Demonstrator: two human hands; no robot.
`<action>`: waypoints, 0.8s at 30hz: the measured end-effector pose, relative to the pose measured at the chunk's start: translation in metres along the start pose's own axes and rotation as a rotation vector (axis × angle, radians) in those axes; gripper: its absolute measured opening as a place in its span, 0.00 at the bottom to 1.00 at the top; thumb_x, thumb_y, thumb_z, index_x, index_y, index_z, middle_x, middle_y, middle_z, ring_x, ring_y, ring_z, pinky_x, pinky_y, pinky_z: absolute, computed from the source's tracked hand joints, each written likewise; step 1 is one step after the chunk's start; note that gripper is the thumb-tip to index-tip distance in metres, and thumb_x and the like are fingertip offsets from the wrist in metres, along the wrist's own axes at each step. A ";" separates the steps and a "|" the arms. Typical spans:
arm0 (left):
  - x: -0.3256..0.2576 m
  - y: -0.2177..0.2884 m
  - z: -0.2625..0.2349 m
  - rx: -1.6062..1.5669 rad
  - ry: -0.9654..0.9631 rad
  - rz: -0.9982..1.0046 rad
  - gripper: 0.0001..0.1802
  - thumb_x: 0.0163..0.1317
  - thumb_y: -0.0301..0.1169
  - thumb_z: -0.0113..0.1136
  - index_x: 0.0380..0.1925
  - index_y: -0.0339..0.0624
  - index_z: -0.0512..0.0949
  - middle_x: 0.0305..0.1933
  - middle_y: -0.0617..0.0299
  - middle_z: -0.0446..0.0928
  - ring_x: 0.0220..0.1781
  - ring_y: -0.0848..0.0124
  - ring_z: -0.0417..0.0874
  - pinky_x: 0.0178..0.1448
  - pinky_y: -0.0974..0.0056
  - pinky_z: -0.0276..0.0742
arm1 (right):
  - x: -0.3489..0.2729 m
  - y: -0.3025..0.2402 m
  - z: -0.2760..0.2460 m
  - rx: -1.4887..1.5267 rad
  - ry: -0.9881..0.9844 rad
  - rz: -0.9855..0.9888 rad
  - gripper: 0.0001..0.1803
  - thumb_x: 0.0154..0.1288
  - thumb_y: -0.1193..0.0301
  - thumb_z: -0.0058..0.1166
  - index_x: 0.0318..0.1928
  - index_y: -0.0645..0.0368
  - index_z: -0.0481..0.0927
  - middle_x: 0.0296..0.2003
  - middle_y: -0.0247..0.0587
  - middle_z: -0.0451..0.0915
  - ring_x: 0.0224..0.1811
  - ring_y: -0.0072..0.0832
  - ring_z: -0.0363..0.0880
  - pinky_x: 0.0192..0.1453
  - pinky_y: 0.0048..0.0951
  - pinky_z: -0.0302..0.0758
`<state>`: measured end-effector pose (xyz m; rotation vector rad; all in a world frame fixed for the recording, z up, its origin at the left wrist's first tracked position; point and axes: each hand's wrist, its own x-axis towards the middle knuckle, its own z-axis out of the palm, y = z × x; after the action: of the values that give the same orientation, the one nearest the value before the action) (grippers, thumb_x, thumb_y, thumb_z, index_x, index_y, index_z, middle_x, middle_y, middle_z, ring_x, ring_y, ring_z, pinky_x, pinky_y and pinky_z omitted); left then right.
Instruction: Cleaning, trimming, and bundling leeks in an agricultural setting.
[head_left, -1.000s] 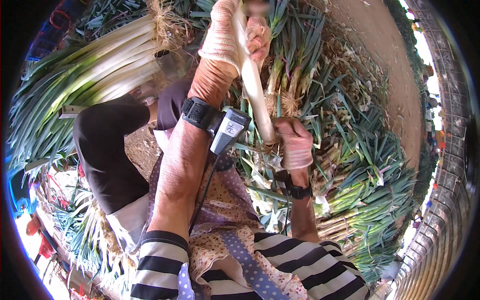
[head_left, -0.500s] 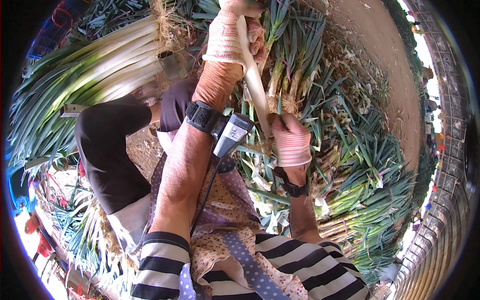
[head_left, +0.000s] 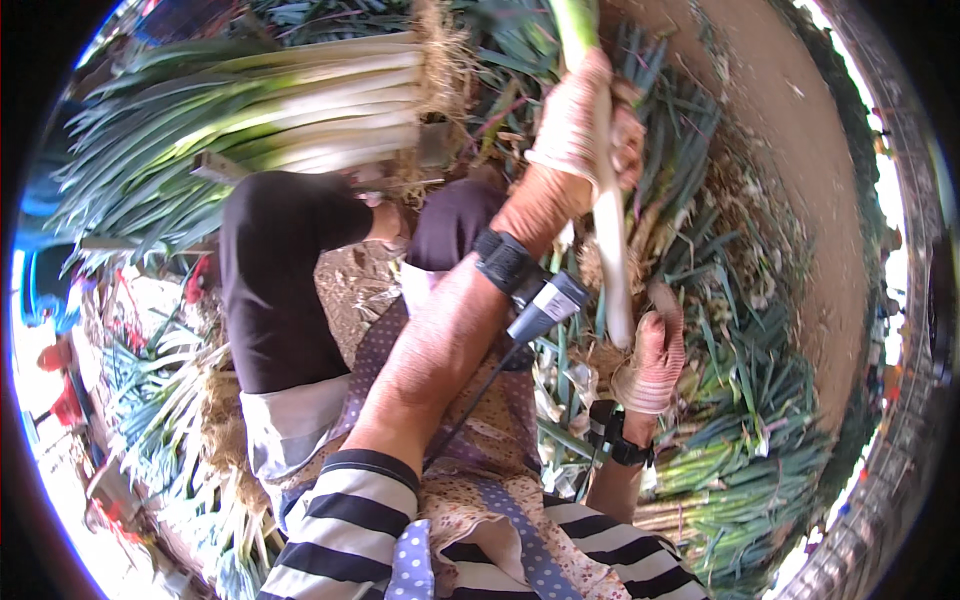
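My left hand [head_left: 578,128], in a pale knitted glove, is closed around the upper part of a long white leek stalk [head_left: 612,270] and holds it nearly upright. The stalk's green top runs out of the picture's upper edge. My right hand [head_left: 655,362], gloved the same way, is curled at the stalk's lower root end, fingers closed on it among straw-like roots. A black strap with a small grey device [head_left: 540,300] sits on my left wrist. A black wristband [head_left: 620,447] is on the right wrist.
A stack of cleaned white leeks [head_left: 300,110] lies at the upper left. Loose leeks with green leaves [head_left: 760,480] are heaped on the right and below my hands. Bare brown soil [head_left: 790,200] runs along the right. My knee in dark trousers [head_left: 280,280] is at the left.
The leek has swung from a slant to nearly upright. My right hand now sits lower, at the root end, while the left keeps its grip higher on the stalk.
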<state>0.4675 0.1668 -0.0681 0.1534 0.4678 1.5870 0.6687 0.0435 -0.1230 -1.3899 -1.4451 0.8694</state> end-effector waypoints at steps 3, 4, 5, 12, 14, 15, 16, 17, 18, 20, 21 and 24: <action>-0.002 0.003 -0.004 -0.046 -0.161 -0.028 0.27 0.62 0.57 0.48 0.30 0.41 0.68 0.10 0.66 0.59 0.06 0.72 0.59 0.09 0.64 0.56 | 0.011 -0.027 0.030 -0.222 -0.253 0.159 0.25 0.64 0.58 0.56 0.51 0.66 0.73 0.33 0.37 0.78 0.33 0.25 0.72 0.39 0.27 0.71; -0.001 0.004 -0.009 -0.043 -0.167 -0.039 0.27 0.62 0.57 0.48 0.30 0.41 0.69 0.09 0.65 0.59 0.06 0.72 0.59 0.08 0.64 0.56 | 0.010 -0.024 0.038 -0.155 -0.259 0.126 0.24 0.64 0.59 0.56 0.51 0.66 0.73 0.32 0.38 0.78 0.33 0.25 0.72 0.39 0.28 0.71; -0.001 0.006 -0.010 -0.044 -0.178 -0.051 0.26 0.63 0.56 0.49 0.30 0.40 0.69 0.09 0.65 0.58 0.06 0.72 0.59 0.08 0.64 0.56 | 0.007 -0.018 0.041 -0.092 -0.260 0.092 0.22 0.65 0.60 0.55 0.50 0.66 0.73 0.32 0.39 0.77 0.33 0.25 0.72 0.38 0.28 0.71; -0.012 0.008 -0.014 -0.021 -0.227 -0.069 0.25 0.62 0.56 0.50 0.31 0.42 0.69 0.13 0.65 0.62 0.09 0.73 0.61 0.10 0.67 0.58 | -0.018 -0.006 0.037 -0.307 -0.224 0.219 0.31 0.65 0.43 0.43 0.42 0.63 0.76 0.29 0.45 0.76 0.30 0.28 0.73 0.37 0.33 0.71; -0.011 0.011 -0.007 -0.041 -0.222 -0.066 0.25 0.63 0.56 0.50 0.31 0.43 0.70 0.13 0.65 0.62 0.08 0.73 0.61 0.11 0.67 0.58 | -0.028 0.066 -0.004 -0.666 -0.152 -0.298 0.36 0.67 0.38 0.31 0.38 0.59 0.79 0.26 0.40 0.77 0.29 0.31 0.77 0.37 0.35 0.74; -0.010 0.013 -0.009 -0.040 -0.216 -0.053 0.25 0.63 0.56 0.50 0.31 0.43 0.70 0.13 0.65 0.62 0.08 0.73 0.61 0.11 0.67 0.58 | -0.029 0.063 -0.006 -0.660 -0.162 -0.305 0.36 0.67 0.38 0.31 0.38 0.59 0.79 0.26 0.40 0.77 0.29 0.31 0.77 0.37 0.35 0.74; -0.010 0.016 -0.012 -0.037 -0.235 -0.042 0.24 0.63 0.56 0.50 0.31 0.43 0.70 0.13 0.65 0.62 0.08 0.73 0.61 0.11 0.67 0.58 | -0.030 0.059 -0.009 -0.529 -0.155 -0.133 0.31 0.67 0.44 0.37 0.41 0.60 0.79 0.31 0.40 0.79 0.33 0.31 0.77 0.40 0.32 0.74; -0.010 0.017 -0.013 -0.033 -0.254 -0.033 0.24 0.63 0.55 0.50 0.31 0.43 0.70 0.13 0.65 0.62 0.08 0.73 0.61 0.11 0.66 0.58 | -0.029 0.050 -0.009 -0.397 -0.145 0.041 0.25 0.68 0.50 0.44 0.44 0.60 0.79 0.36 0.39 0.80 0.37 0.30 0.78 0.42 0.29 0.74; -0.011 0.020 -0.014 -0.058 -0.285 -0.007 0.25 0.62 0.56 0.51 0.31 0.43 0.70 0.13 0.65 0.62 0.08 0.72 0.61 0.11 0.65 0.58 | -0.027 0.041 -0.006 -0.396 -0.148 0.037 0.25 0.68 0.50 0.44 0.44 0.60 0.79 0.36 0.39 0.80 0.37 0.30 0.78 0.42 0.29 0.74; -0.015 0.025 -0.011 -0.094 -0.324 0.061 0.26 0.62 0.57 0.51 0.31 0.42 0.70 0.12 0.65 0.62 0.08 0.72 0.61 0.10 0.66 0.59 | -0.020 0.017 0.001 -0.170 -0.134 -0.023 0.22 0.65 0.58 0.52 0.51 0.63 0.75 0.41 0.42 0.79 0.39 0.26 0.75 0.44 0.27 0.72; -0.016 0.028 -0.009 -0.130 -0.360 0.127 0.27 0.61 0.58 0.51 0.31 0.41 0.70 0.11 0.65 0.61 0.08 0.72 0.61 0.10 0.66 0.60 | -0.014 0.008 0.005 -0.170 -0.137 -0.027 0.22 0.65 0.58 0.52 0.51 0.63 0.75 0.41 0.42 0.79 0.39 0.26 0.75 0.44 0.27 0.72; -0.015 0.055 -0.005 -0.112 -0.544 0.208 0.30 0.61 0.59 0.51 0.30 0.38 0.69 0.09 0.63 0.61 0.08 0.72 0.65 0.11 0.66 0.64 | 0.007 -0.021 0.023 -0.121 -0.332 0.026 0.26 0.59 0.65 0.61 0.55 0.65 0.72 0.39 0.40 0.79 0.38 0.24 0.75 0.41 0.27 0.72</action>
<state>0.4157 0.1513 -0.0488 0.5456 -0.0631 1.6865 0.6408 0.0506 -0.1101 -1.4022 -1.7578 1.0828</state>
